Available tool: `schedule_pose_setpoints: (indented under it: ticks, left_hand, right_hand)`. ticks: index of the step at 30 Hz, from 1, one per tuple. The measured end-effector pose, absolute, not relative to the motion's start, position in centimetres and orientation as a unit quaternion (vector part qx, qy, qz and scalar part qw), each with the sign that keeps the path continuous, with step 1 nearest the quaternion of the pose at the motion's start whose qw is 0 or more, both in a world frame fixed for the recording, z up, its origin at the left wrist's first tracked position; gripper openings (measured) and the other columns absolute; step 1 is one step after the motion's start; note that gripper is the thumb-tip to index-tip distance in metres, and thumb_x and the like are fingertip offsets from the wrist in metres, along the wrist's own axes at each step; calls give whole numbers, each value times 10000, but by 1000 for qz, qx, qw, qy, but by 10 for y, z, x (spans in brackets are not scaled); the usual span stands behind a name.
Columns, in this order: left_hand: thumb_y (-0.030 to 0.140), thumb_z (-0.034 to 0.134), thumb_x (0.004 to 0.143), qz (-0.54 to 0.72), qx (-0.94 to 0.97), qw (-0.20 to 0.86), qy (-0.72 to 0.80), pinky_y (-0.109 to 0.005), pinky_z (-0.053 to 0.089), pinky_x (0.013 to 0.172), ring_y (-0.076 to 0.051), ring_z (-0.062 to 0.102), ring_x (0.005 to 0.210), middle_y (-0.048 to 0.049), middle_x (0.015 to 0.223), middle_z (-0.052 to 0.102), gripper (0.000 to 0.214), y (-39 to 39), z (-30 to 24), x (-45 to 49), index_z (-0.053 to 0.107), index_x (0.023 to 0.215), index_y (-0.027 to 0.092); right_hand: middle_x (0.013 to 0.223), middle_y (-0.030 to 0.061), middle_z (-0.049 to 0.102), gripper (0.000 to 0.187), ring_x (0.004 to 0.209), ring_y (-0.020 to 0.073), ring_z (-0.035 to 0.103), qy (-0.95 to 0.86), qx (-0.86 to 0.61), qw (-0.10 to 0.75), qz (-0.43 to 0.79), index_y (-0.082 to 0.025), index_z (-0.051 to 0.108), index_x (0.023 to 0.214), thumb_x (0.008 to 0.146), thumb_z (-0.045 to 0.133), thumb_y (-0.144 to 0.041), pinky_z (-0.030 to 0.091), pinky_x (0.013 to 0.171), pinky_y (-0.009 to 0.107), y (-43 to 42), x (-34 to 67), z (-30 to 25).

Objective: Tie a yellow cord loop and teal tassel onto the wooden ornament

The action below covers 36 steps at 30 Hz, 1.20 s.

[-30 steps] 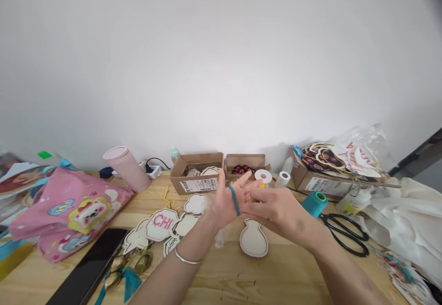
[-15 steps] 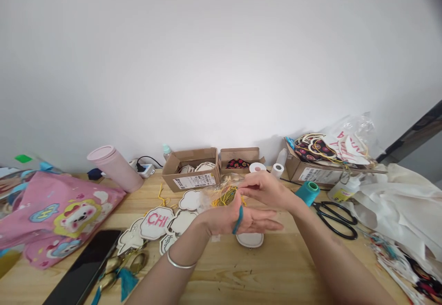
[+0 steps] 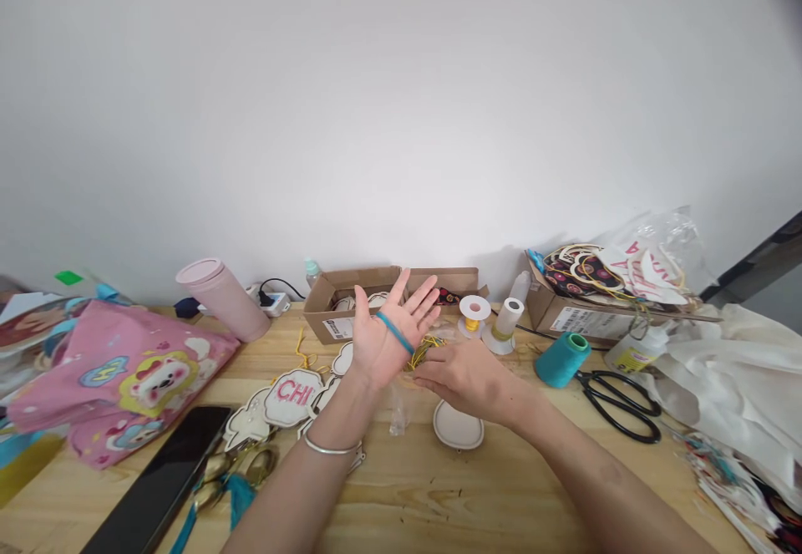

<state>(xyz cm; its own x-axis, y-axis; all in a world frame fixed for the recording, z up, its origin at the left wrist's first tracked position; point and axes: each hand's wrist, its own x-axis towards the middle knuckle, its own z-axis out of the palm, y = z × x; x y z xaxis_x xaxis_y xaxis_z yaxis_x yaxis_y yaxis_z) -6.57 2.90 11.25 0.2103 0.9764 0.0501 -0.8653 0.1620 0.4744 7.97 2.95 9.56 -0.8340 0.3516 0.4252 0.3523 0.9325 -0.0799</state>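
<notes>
My left hand [image 3: 388, 337] is raised palm up with its fingers spread. A band of teal thread [image 3: 394, 332] lies across its palm, looped around the hand. Close beside it, my right hand [image 3: 460, 374] has its fingers pinched together; whatever they hold is too small to see. Below the right hand a white scalloped plaque [image 3: 459, 427] lies flat on the wooden table. Yellow cords [image 3: 426, 352] are bunched behind the hands. To the right stands a cone of teal thread [image 3: 562, 360].
Black-handled scissors [image 3: 620, 404] and a glue bottle [image 3: 636, 349] lie at right. White plaques, one lettered CHI [image 3: 294, 397], overlap at left near gold bells [image 3: 213, 475] and a phone [image 3: 156, 479]. Cardboard boxes [image 3: 326, 307], a yellow spool [image 3: 474, 313] and a pink tumbler [image 3: 229, 299] stand behind.
My left hand has turned from sideways to palm up, fingers pointing away. My right hand has moved lower, beside the left hand's edge. The view has shifted slightly.
</notes>
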Motion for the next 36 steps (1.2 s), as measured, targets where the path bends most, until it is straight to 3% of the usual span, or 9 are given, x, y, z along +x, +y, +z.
schedule_pose_setpoints:
  ticks: [5, 9, 11, 15, 20, 22, 26, 30, 36]
  left_hand:
    - [709, 232, 711, 527, 191, 813, 158, -388, 321, 929, -257, 411, 1164, -156, 1291, 430, 817, 28, 99, -61, 306, 1318, 167]
    - [723, 145, 707, 397, 206, 879, 162, -349, 397, 804, -255, 543, 958, -155, 989, 625, 855, 22, 86, -48, 509, 1157, 94]
    - [733, 87, 694, 364, 230, 887, 166, -343, 380, 837, -237, 544, 953, -129, 892, 649, 873, 18, 83, -40, 592, 1030, 106]
    - [783, -11, 614, 293, 314, 883, 187, -375, 264, 972, -235, 468, 1104, -123, 1019, 620, 977, 10, 84, -29, 606, 1017, 141]
    - [717, -124, 655, 137, 442, 876, 137, -427, 156, 1000, -280, 346, 1213, -146, 1193, 514, 1054, 2, 88, -34, 454, 1211, 33]
    - [761, -65, 631, 101, 453, 882, 84, -444, 150, 998, -307, 314, 1224, -156, 1210, 498, 1077, 2, 89, -39, 416, 1235, 11]
    - [842, 155, 548, 250, 386, 888, 30, -516, 197, 980, -354, 364, 1189, -196, 1214, 495, 1066, 7, 98, -46, 428, 1245, 83]
    - [733, 9, 686, 486, 314, 813, 62, -483, 167, 1001, -296, 285, 1247, -148, 1290, 430, 920, 17, 110, -55, 330, 1305, 133]
    - [707, 294, 694, 599, 233, 758, 112, -391, 208, 1034, -253, 329, 1238, -155, 1362, 328, 820, 35, 99, -70, 226, 1345, 213]
  right_hand:
    - [631, -10, 530, 243, 520, 75, 374, -944, -238, 224, -52, -177, 573, 638, 839, 449, -231, 127, 452, 248, 24, 87, 111]
    - [638, -12, 519, 229, 551, 78, 380, -938, -254, 232, -51, -184, 587, 642, 827, 486, -274, 136, 463, 248, 28, 96, 121]
    - [642, -10, 514, 244, 560, 74, 387, -939, -247, 236, -30, -183, 601, 658, 838, 475, -290, 156, 468, 242, 32, 101, 124]
    - [645, -5, 532, 231, 567, 71, 415, -935, -234, 263, 36, -183, 638, 708, 833, 487, -305, 214, 486, 222, 41, 110, 128]
    - [605, -4, 557, 206, 526, 61, 444, -914, -207, 286, 201, -155, 657, 706, 795, 543, -302, 311, 502, 187, 54, 110, 123]
    - [605, -2, 576, 198, 523, 60, 473, -896, -195, 286, 279, -129, 651, 703, 781, 559, -286, 358, 488, 165, 59, 105, 114]
    - [617, 15, 639, 311, 540, 60, 552, -902, -197, 273, 271, -103, 652, 699, 845, 444, -284, 436, 492, 143, 61, 94, 91]
    - [696, 44, 679, 234, 608, 101, 592, -923, -197, 264, 198, -155, 666, 748, 837, 468, -242, 452, 538, 196, 56, 87, 78]
    - [660, 31, 615, 240, 578, 107, 524, -964, -185, 185, 51, -153, 621, 724, 851, 438, -242, 304, 502, 220, 40, 85, 87]
